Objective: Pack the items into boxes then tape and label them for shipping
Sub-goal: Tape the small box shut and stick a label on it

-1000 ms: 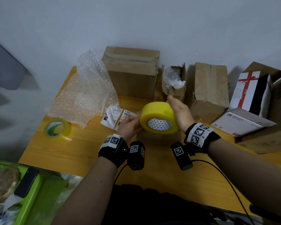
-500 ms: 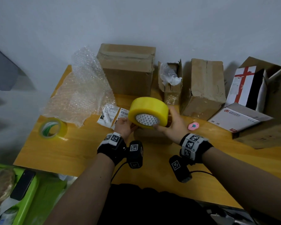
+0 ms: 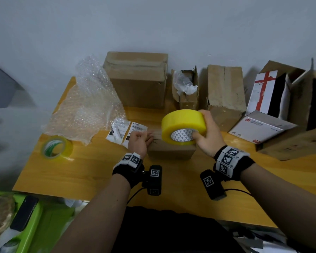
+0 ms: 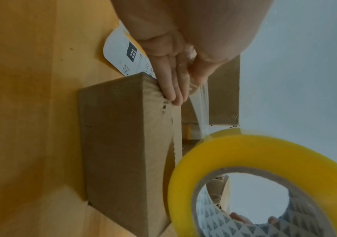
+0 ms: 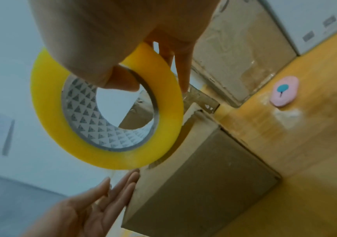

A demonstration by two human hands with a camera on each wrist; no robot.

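Fingers of the right hand [image 3: 207,136] curl round the yellow tape roll [image 3: 183,126], the thumb hooked into its patterned core, holding it in the air just above the right end of a small brown box [image 3: 170,151]. A clear strip of tape [image 4: 201,104] runs from the roll down to the left hand [image 3: 139,141] — there the thumb and straight fingers pinch its free end, the fingertips [image 4: 174,97] touching the box's top left edge. The box sits on the wooden surface [image 3: 91,168] between the two hands, its top flaps closed.

Just left of the box lie white shipping labels [image 3: 128,134], partly under the left hand. Further left are a crumpled sheet of bubble wrap [image 3: 88,106] and a second, greenish tape roll [image 3: 57,147] lying flat. A pink oval gadget [image 5: 284,90] rests on the surface right of the box. Along the wall stand larger cardboard boxes [image 3: 137,79] — one narrow one open, with plastic inside — and white cartons [image 3: 263,125] at the far right.
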